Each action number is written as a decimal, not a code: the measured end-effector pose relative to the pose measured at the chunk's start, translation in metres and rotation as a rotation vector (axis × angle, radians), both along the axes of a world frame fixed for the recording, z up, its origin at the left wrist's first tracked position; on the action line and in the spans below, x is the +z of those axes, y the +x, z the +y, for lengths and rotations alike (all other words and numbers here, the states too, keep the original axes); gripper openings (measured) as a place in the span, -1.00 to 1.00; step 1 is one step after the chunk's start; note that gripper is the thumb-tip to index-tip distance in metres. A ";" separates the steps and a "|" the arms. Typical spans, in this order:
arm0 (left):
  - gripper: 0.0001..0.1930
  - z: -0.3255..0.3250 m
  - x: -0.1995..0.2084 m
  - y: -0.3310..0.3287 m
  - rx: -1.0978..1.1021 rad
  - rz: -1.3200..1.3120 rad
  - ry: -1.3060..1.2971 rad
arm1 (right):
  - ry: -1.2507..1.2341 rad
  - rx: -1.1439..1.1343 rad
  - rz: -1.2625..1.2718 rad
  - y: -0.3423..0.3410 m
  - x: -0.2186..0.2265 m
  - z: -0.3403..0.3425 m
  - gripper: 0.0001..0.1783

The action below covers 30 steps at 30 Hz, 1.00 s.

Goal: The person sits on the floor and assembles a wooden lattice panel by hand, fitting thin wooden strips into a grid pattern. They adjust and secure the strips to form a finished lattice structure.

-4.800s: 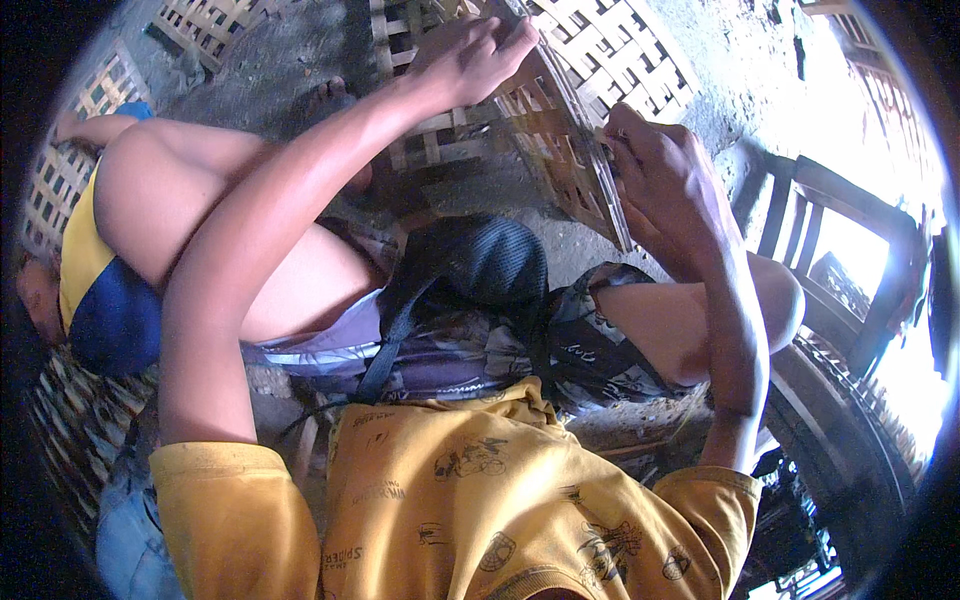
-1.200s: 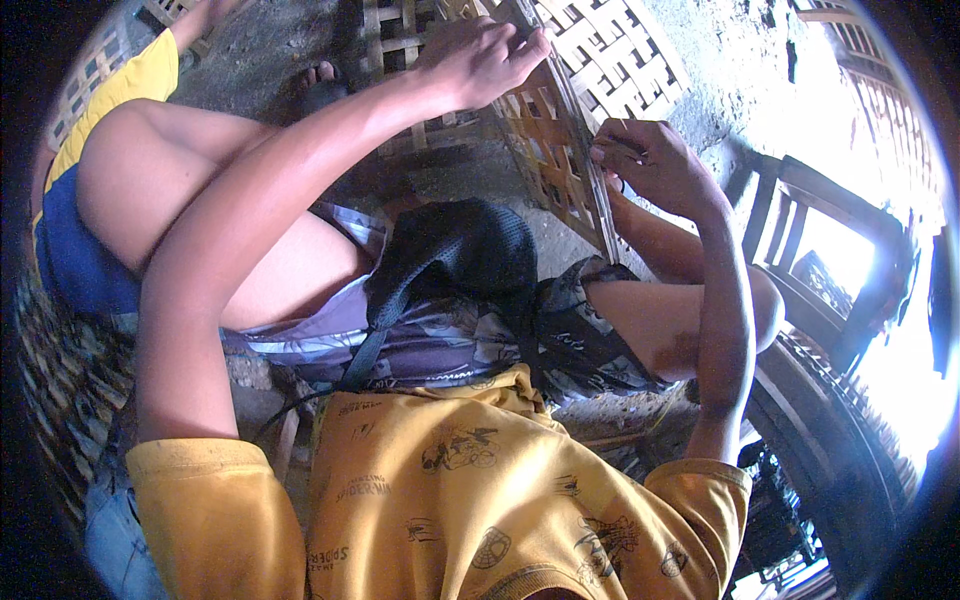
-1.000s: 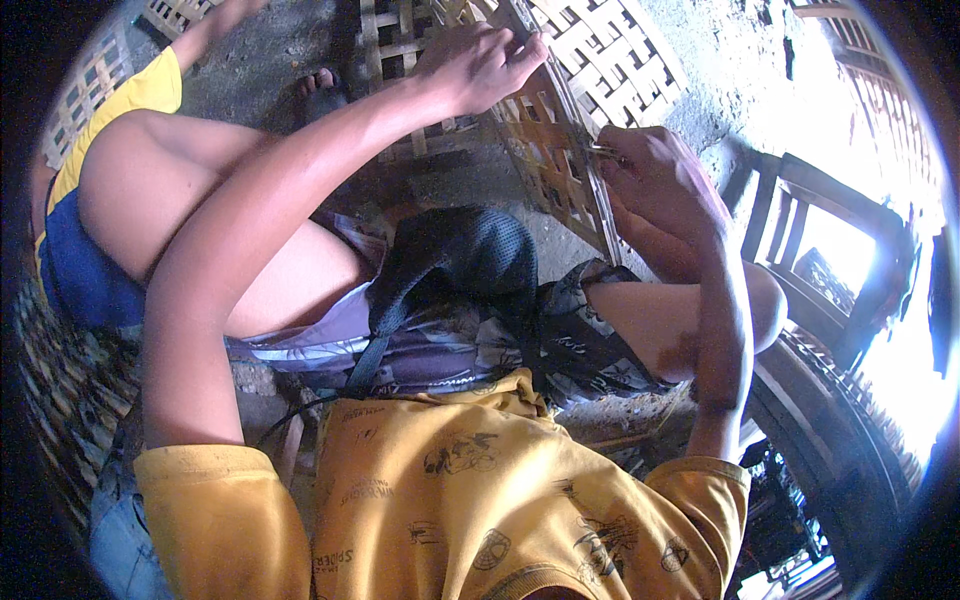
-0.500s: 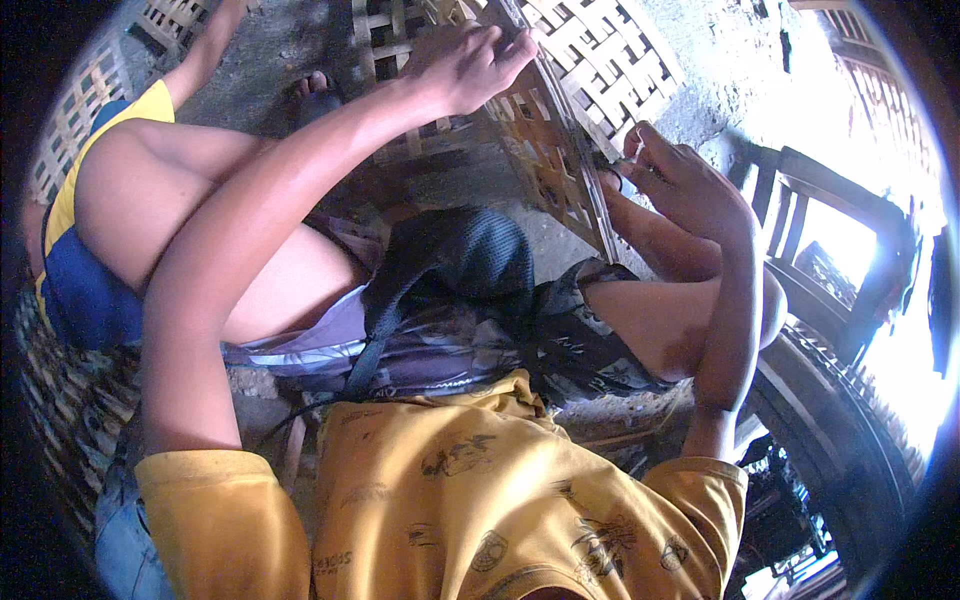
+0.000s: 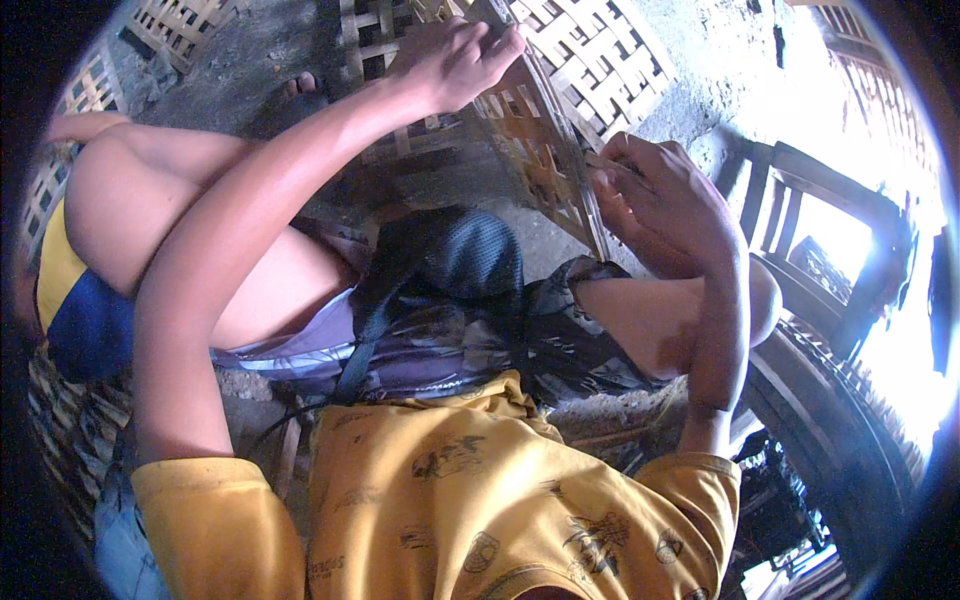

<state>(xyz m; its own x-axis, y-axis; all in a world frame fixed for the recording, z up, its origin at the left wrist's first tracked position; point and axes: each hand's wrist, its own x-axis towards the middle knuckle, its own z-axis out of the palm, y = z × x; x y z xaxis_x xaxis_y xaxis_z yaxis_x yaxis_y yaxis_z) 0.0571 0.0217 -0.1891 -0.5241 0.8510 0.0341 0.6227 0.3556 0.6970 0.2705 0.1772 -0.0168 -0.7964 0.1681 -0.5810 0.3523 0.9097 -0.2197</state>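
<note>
A box-like woven bamboo basket (image 5: 607, 62) stands tilted in front of my legs, its lit lattice on the right and a shaded side facing me. My left hand (image 5: 458, 68) is closed over the far part of its long rim. Lower along that rim, my right hand (image 5: 672, 195) is closed with thumb and fingers pinched together against the edge. A thin pale piece seems to show at those fingertips, but I cannot make out what it is.
My bent legs (image 5: 640, 320) frame the basket's near corner. At the right stands a dark wooden frame (image 5: 825, 185) in bright light. Another person's arm (image 5: 90, 125) shows at the far left, near more woven lattice (image 5: 180, 35). A bare foot (image 5: 300, 88) rests on the ground.
My right hand has moved slightly left and closer against the rim. My left hand keeps its hold. The other person's arm at the left has come down and back.
</note>
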 end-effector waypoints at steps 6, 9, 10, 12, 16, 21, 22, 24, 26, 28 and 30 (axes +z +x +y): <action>-0.17 0.003 0.009 0.006 0.008 0.050 0.023 | 0.032 -0.057 -0.185 -0.006 0.009 -0.003 -0.71; -0.17 0.004 0.016 0.005 0.001 0.030 -0.048 | 0.026 0.084 0.105 0.021 -0.009 0.004 -0.70; -0.17 0.003 0.016 0.004 0.001 0.029 -0.070 | 0.057 0.068 0.056 0.019 -0.007 0.000 -0.71; -0.19 0.003 0.016 0.005 0.008 0.043 -0.050 | 0.119 0.033 -0.044 0.009 -0.001 -0.013 -0.73; -0.22 0.002 0.015 0.011 0.043 0.093 0.069 | 0.141 -0.105 -0.214 -0.006 0.012 -0.024 -0.75; -0.25 0.004 0.019 0.006 -0.026 0.018 -0.018 | 0.140 -0.139 -0.079 0.008 0.009 -0.020 -0.72; -0.24 0.003 0.019 0.005 -0.032 0.018 -0.025 | 0.127 -0.153 -0.078 0.008 0.010 -0.020 -0.71; -0.23 0.001 0.014 0.005 -0.008 0.063 -0.005 | 0.099 -0.180 -0.076 0.006 0.011 -0.019 -0.69; -0.22 0.000 0.019 0.006 -0.001 0.067 -0.006 | 0.124 -0.165 -0.064 0.007 0.007 -0.018 -0.69; -0.20 0.000 0.024 0.006 -0.009 0.034 -0.030 | 0.122 -0.129 -0.057 0.009 0.004 -0.016 -0.69; -0.18 0.000 0.024 0.008 0.009 0.065 0.004 | 0.099 -0.072 -0.058 0.011 0.003 -0.011 -0.70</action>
<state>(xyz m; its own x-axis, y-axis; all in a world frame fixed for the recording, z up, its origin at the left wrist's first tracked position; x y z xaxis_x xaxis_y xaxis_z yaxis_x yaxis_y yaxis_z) 0.0654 0.0212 -0.1653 -0.5282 0.8461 0.0721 0.6636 0.3583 0.6567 0.2819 0.1660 -0.0139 -0.7455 0.2824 -0.6037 0.4271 0.8978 -0.1074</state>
